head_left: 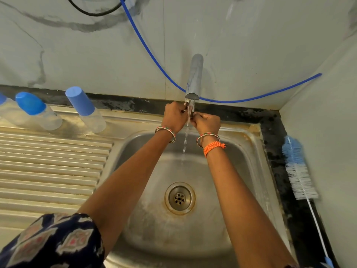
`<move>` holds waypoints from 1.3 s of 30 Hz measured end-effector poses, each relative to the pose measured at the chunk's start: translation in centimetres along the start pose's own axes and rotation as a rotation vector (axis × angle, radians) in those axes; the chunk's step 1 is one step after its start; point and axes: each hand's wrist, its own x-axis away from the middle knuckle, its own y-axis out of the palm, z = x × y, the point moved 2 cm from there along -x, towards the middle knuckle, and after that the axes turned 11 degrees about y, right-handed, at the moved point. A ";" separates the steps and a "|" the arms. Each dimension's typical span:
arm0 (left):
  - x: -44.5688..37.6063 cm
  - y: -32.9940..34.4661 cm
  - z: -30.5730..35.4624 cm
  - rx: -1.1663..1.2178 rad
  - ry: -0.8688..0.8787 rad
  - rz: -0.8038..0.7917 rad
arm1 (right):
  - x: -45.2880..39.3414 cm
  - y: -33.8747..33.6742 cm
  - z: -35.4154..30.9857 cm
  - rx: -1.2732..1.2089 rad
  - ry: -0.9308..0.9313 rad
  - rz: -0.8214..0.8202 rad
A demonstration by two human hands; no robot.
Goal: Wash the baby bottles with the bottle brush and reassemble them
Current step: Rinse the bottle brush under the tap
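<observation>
Evidently rinsing: three capped clear plastic baby bottles point(85, 111) stood far left on the drainboard; blue-white bristle bottle brush point(298, 171) lay right. Left hand point(174, 117) and right hand point(206, 122), fingers curled, pinched something small, unidentifiable, under the steel tap point(194, 78).

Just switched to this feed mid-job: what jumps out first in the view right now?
Both hands meet under the running tap at the back of the sink, the left hand and right hand pinching something small in the stream; what it is cannot be told. Blue-capped baby bottles stand on the drainboard's back edge at left. The bottle brush lies untouched on the dark counter at right.
</observation>
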 end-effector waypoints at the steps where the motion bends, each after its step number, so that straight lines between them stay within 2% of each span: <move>1: 0.0 0.0 0.1 -0.005 0.003 -0.001 | -0.1 0.0 0.1 0.001 0.002 -0.002; 6: 0.4 -0.1 -0.1 0.017 -0.001 0.027 | 0.1 -0.1 0.0 -0.012 0.009 -0.013; 11: 2.3 -0.4 -1.9 0.244 -0.071 0.055 | 0.8 -1.1 0.6 -0.018 0.043 -0.019; 13: 4.1 -0.4 -2.7 0.293 -0.180 0.184 | 1.4 -2.3 1.2 -0.001 0.038 0.008; 16: 8.6 -0.5 -0.7 0.376 -0.319 0.527 | 3.4 -5.5 2.0 0.085 -0.012 0.073; 18: 11.6 0.2 2.0 0.400 -0.369 0.637 | 4.9 -7.9 2.5 0.200 -0.071 0.113; 20: 13.5 2.3 4.3 0.505 -0.262 0.486 | 6.5 -10.8 3.0 0.274 -0.148 0.178; 23: 14.4 5.9 7.4 0.527 -0.080 0.064 | 8.0 -15.5 3.9 0.403 -0.255 0.336; 26: 14.5 8.6 10.9 0.509 -0.040 -0.182 | 9.8 -21.3 4.6 0.594 -0.282 0.565; 28: 14.6 9.7 12.5 0.489 -0.043 -0.283 | 10.6 -24.8 5.6 0.648 -0.226 0.701; 31: 15.7 10.9 14.1 0.494 -0.025 -0.427 | 11.9 -28.6 7.6 0.711 -0.025 0.818; 35: 17.7 11.7 14.2 0.491 -0.065 -0.519 | 13.0 -28.9 9.1 0.756 0.073 0.777; 39: 19.3 11.2 13.8 0.539 -0.152 -0.556 | 13.7 -28.9 9.7 0.615 0.035 0.731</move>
